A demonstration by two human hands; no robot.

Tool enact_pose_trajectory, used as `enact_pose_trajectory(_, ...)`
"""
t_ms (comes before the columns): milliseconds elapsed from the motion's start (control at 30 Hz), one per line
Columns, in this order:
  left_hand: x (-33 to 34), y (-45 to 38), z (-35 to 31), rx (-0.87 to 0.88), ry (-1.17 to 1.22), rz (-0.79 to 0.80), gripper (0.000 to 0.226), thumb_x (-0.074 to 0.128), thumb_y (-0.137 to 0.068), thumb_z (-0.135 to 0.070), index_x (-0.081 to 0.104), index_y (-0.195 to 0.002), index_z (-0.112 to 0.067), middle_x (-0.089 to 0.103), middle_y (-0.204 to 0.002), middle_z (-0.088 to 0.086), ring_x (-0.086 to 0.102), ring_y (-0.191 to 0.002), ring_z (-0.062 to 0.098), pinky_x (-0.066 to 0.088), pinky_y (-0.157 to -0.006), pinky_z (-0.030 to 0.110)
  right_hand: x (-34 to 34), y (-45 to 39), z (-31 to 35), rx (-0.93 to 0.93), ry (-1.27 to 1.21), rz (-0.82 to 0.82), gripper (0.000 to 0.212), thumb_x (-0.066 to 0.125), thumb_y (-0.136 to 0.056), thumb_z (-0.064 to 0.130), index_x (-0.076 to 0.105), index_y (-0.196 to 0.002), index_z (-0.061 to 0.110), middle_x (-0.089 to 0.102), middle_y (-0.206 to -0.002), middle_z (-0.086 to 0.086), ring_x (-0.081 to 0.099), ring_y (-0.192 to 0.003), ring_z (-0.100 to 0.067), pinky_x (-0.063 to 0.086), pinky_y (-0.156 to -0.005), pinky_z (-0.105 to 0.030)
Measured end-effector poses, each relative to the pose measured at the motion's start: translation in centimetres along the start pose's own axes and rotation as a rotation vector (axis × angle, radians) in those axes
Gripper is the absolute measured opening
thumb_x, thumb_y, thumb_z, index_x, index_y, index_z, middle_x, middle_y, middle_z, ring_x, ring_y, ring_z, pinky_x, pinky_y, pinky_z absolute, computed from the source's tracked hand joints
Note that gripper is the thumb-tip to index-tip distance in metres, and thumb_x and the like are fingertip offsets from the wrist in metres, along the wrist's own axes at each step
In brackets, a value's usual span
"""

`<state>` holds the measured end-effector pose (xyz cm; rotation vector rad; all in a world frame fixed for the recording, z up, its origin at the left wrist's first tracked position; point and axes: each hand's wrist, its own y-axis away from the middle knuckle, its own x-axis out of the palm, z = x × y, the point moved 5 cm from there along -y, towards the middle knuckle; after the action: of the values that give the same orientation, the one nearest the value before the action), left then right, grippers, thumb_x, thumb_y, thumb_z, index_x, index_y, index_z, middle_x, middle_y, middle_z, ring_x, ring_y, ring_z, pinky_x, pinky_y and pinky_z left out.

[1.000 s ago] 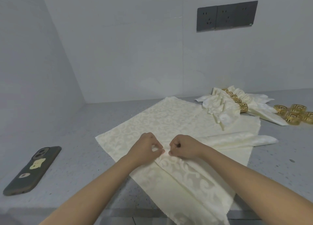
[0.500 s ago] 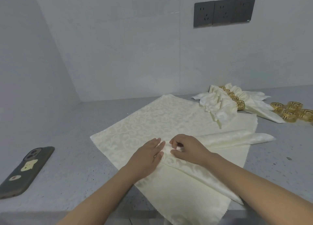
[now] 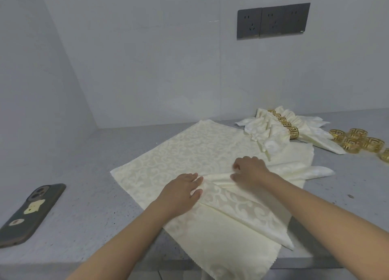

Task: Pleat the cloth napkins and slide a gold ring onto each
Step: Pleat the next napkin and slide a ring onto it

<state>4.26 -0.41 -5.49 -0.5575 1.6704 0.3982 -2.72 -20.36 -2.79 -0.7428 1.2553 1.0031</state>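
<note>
- My left hand (image 3: 181, 192) has let go its pinch and now lies flat on the napkin (image 3: 189, 153), fingers straight.
- My right hand (image 3: 249, 170) has slid further right along the pleat (image 3: 237, 204), fingers curled on the fold.

one flat cream napkin (image 3: 189, 153) spread on the table (image 3: 84, 195). ringed napkins (image 3: 271, 130) piled at the back right: four gold bands showing, so four at least; exact count hard to tell. loose gold rings (image 3: 355, 142): five in view, one cut by the frame edge. one phone (image 3: 29, 212). one triple outlet panel (image 3: 273, 20). two hands.
</note>
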Motion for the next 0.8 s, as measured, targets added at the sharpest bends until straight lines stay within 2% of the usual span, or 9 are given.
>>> enact_pose_trajectory(133, -0.5, -0.4, -0.1, -0.006, -0.034, 0.074, 0.051, 0.032, -0.101, -0.042, 0.026, -0.149, -0.027, 0.02, -0.157, -0.009, 0.015, -0.144, 0.01, 0.018, -0.114, 0.027, -1.1, -0.9, -1.1, 0.091, 0.069, 0.213, 0.039, 0.061, -0.08, 0.052, 0.054, -0.088, 0.015, 0.056, -0.09, 0.002, 0.052, -0.089, -0.022, 0.036, -0.079, -0.032)
enact_pose_trajectory(200, -0.6, -0.6, -0.1, -0.011, -0.027, 0.097, 0.051, 0.034, -0.1, -0.042, 0.027, -0.149, -0.028, 0.021, -0.157, -0.01, 0.015, -0.143, 0.01, 0.019, -0.114, 0.027, -1.3, -1.2, -0.9, 0.1, 0.043, 0.278, 0.044, 0.065, -0.079, 0.051, 0.057, -0.095, 0.01, 0.054, -0.091, 0.001, 0.053, -0.086, -0.022, 0.04, -0.074, -0.028)
enact_pose_trajectory(233, -0.7, -0.7, -0.1, -0.015, -0.022, 0.106, 0.051, 0.034, -0.1, -0.042, 0.027, -0.149, -0.029, 0.022, -0.156, -0.011, 0.015, -0.143, 0.009, 0.019, -0.113, 0.026, -1.4, -1.3, -0.7, 0.103, 0.033, 0.292, 0.044, 0.066, -0.078, 0.049, 0.057, -0.095, 0.009, 0.054, -0.091, 0.0, 0.053, -0.086, -0.022, 0.041, -0.072, -0.028)
enact_pose_trajectory(333, -0.7, -0.7, 0.0, -0.021, -0.02, 0.119, 0.051, 0.035, -0.1, -0.042, 0.028, -0.149, -0.029, 0.022, -0.156, -0.011, 0.016, -0.143, 0.01, 0.02, -0.113, 0.027, -1.8, -1.4, 0.3, 0.092, 0.043, 0.265, 0.035, 0.071, -0.075, 0.037, 0.048, -0.069, 0.012, 0.049, -0.072, 0.002, 0.053, -0.073, -0.02, 0.039, -0.06, -0.025)
enact_pose_trajectory(500, -0.7, -0.8, -0.1, -0.025, -0.025, 0.136, 0.051, 0.035, -0.1, -0.041, 0.027, -0.149, -0.028, 0.022, -0.156, -0.01, 0.015, -0.143, 0.011, 0.02, -0.114, 0.028, -1.8, -1.4, 2.6, 0.007, 0.043, 0.209, 0.026, 0.072, -0.07, 0.01, 0.057, -0.091, 0.008, 0.058, -0.097, -0.005, 0.055, -0.085, -0.023, 0.034, -0.051, -0.023)
enact_pose_trajectory(600, -0.7, -0.6, -0.1, -0.033, -0.013, 0.138, 0.051, 0.035, -0.1, -0.042, 0.027, -0.149, -0.028, 0.022, -0.156, -0.01, 0.015, -0.143, 0.011, 0.02, -0.114, 0.028, -1.6, -1.5, 3.1, 0.016, 0.02, 0.207, 0.014, 0.068, -0.073, 0.011, 0.058, -0.083, 0.009, 0.055, -0.082, -0.003, 0.052, -0.073, -0.019, 0.034, -0.049, -0.021)
enact_pose_trajectory(667, -0.7, -0.7, -0.1, -0.025, -0.023, 0.137, 0.051, 0.035, -0.1, -0.042, 0.027, -0.149, -0.028, 0.023, -0.156, -0.01, 0.015, -0.143, 0.011, 0.02, -0.114, 0.028, -1.7, -1.4, 3.1, 0.07, -0.131, 0.217, 0.019, 0.071, -0.075, 0.018, 0.055, -0.074, 0.008, 0.052, -0.069, -0.003, 0.049, -0.062, -0.018, 0.034, -0.048, -0.022)
enact_pose_trajectory(733, -0.8, -0.8, -0.1, -0.014, -0.014, 0.146, 0.051, 0.034, -0.1, -0.042, 0.029, -0.149, -0.028, 0.023, -0.156, -0.01, 0.016, -0.143, 0.012, 0.021, -0.113, 0.028, -1.5, -1.1, 2.8, 0.151, -0.455, 0.288, 0.027, 0.074, -0.076, 0.019, 0.051, -0.066, 0.009, 0.049, -0.061, -0.004, 0.047, -0.053, -0.017, 0.035, -0.047, -0.023)
enact_pose_trajectory(800, -0.7, -1.0, 0.2, -0.025, 0.038, 0.155, 0.048, 0.031, -0.101, -0.043, 0.038, -0.145, -0.025, 0.025, -0.155, -0.011, 0.018, -0.142, 0.012, 0.022, -0.114, 0.03, -1.2, -0.4, 3.1, 0.202, -0.751, 0.397, 0.014, 0.066, -0.084, 0.01, 0.056, -0.075, 0.005, 0.052, -0.063, -0.007, 0.051, -0.045, -0.016, 0.041, -0.043, -0.022)
